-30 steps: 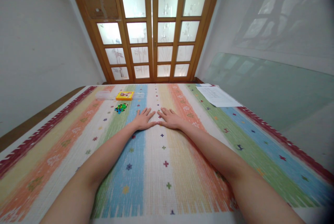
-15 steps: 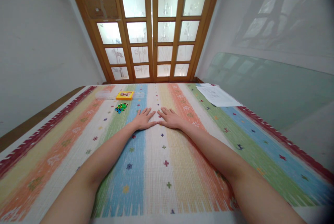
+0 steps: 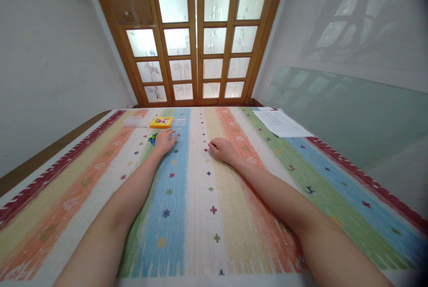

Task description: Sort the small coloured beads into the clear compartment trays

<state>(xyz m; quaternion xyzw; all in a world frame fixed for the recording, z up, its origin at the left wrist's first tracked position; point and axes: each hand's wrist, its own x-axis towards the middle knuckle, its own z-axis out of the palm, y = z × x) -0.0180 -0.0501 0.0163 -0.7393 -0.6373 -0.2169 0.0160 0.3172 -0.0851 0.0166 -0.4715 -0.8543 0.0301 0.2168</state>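
My left hand (image 3: 164,141) lies on the striped cloth (image 3: 200,215) with its fingers stretched forward. It partly covers a small heap of coloured pieces (image 3: 153,138), which shows at the hand's left edge. Whether any piece is pinched under the hand is hidden. Just beyond the hand lies a flat yellow box (image 3: 161,122). My right hand (image 3: 222,149) rests on the cloth near the middle, fingers curled under, with nothing seen in it. The two hands are well apart.
Two clear plastic items (image 3: 133,121) (image 3: 178,122) flank the yellow box. A printed sheet of paper (image 3: 279,123) lies at the far right of the table. A glass pane (image 3: 334,108) leans on the right wall. Wooden glazed doors (image 3: 195,37) stand behind the table.
My left hand has slid forward and left from the table's middle onto the heap of coloured pieces. My right hand stayed in place and curled its fingers in.
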